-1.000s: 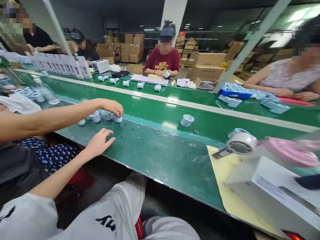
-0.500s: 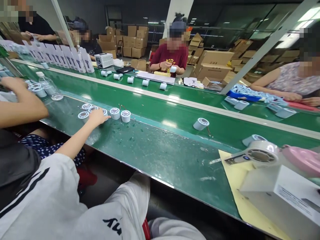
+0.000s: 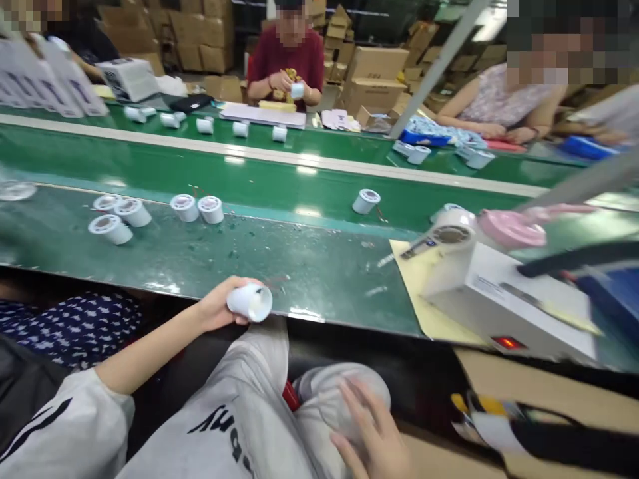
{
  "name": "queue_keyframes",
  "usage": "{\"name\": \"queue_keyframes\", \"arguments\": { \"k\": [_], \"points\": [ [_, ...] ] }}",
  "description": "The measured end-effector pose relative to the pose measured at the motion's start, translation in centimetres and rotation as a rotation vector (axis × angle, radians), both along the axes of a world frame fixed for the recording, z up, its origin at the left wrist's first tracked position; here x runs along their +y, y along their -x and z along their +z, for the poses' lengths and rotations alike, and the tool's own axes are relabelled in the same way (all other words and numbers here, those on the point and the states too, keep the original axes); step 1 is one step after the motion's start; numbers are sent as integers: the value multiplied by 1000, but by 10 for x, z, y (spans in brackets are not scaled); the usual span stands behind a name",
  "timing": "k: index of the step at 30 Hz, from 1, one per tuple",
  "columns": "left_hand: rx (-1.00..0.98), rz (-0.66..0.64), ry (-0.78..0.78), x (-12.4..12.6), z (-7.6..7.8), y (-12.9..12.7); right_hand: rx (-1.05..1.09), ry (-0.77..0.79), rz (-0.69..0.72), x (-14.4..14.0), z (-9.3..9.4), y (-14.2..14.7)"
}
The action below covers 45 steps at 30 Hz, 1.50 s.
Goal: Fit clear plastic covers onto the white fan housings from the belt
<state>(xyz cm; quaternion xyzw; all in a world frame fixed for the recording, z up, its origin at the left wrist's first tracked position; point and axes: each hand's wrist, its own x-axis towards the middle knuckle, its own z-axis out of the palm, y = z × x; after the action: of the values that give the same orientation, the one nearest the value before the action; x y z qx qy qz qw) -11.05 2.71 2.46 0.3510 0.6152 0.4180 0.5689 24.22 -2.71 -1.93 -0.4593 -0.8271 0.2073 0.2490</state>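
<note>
My left hand (image 3: 219,307) is closed around a white fan head (image 3: 245,303), a short cylinder held on its side over the table's front edge. Its hollow end faces right, and thin wires trail from it. Low in the view, my right hand (image 3: 372,426) is blurred, fingers apart with nothing in them, above my knee. Several similar fan heads (image 3: 110,229) sit on the green bench at the left, and two more (image 3: 210,209) stand side by side nearer the middle. Another fan head (image 3: 367,201) stands alone on the belt to the right.
A white box-shaped device (image 3: 519,299) with a lit red switch rests on yellow card (image 3: 424,299) at the right. A handheld fan (image 3: 449,229) and a pink object (image 3: 514,228) lie against it. Co-workers sit across the green belt (image 3: 279,176); cardboard boxes are stacked behind.
My left hand has picked up a fan head from the group at the left and brought it back toward me. My right hand has come into view. The camera has turned right and downward.
</note>
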Motion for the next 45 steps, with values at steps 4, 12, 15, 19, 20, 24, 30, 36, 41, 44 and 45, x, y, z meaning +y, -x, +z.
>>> {"name": "queue_keyframes", "arguments": {
  "k": [4,12,15,19,20,24,30,36,41,44,45],
  "points": [
    [-218,-527,117,11,-7,-61,-76,-340,12,12,15,40],
    [319,-938,-457,23,1,-100,-47,30,-82,18,28,27],
    [321,-875,-495,21,-5,-105,95,144,-71,16,28,22],
    [291,-785,-515,20,-19,-105,370,236,-135,19,32,20],
    [297,-793,-526,20,-23,-104,429,244,-164,20,32,20],
    [287,-882,-564,20,-28,-103,601,325,-245,24,29,19],
    [43,-882,-319,15,-20,-107,690,340,-142,21,23,11],
    [-78,-841,-129,12,-16,-107,400,74,7,12,24,4],
    [-53,-896,-344,14,-12,-103,418,178,-4,12,27,0],
    [-44,-933,-428,14,-10,-102,462,262,-20,12,29,-1],
    [-36,-947,-450,14,-10,-102,482,292,-24,12,30,-1]
  ]
}}
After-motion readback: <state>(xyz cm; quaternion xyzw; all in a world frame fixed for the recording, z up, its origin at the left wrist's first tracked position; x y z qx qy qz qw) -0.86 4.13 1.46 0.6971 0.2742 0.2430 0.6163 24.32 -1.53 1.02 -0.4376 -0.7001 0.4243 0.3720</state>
